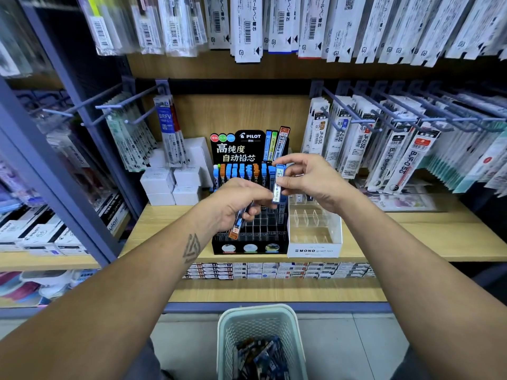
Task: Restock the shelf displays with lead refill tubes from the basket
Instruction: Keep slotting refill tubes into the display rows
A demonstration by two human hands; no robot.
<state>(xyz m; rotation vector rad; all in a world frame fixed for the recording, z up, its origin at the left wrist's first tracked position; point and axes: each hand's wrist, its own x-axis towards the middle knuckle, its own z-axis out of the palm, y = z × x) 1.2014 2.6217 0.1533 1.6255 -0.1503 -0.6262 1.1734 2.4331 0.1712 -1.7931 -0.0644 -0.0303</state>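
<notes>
My right hand [310, 182] pinches a blue-capped 0.7 HB lead refill tube [279, 185] upright above the black Pilot display stand [248, 244]. My left hand [236, 204] grips an orange-capped lead tube [236, 227] that points down and left, along with at least one more tube in the fist; its fingertips touch the blue tube. The stand's back rows hold several blue and orange capped tubes [241, 171]; its front slots are bare. A pale green basket [260, 322] on the floor below holds several loose tubes.
A white Mono display box [315, 249] with clear dividers stands right of the Pilot stand. White boxes [172, 185] are stacked to its left. Hanging refill packs on metal hooks [365, 119] fill both sides and the row above. A wooden shelf edge [411, 253] runs across.
</notes>
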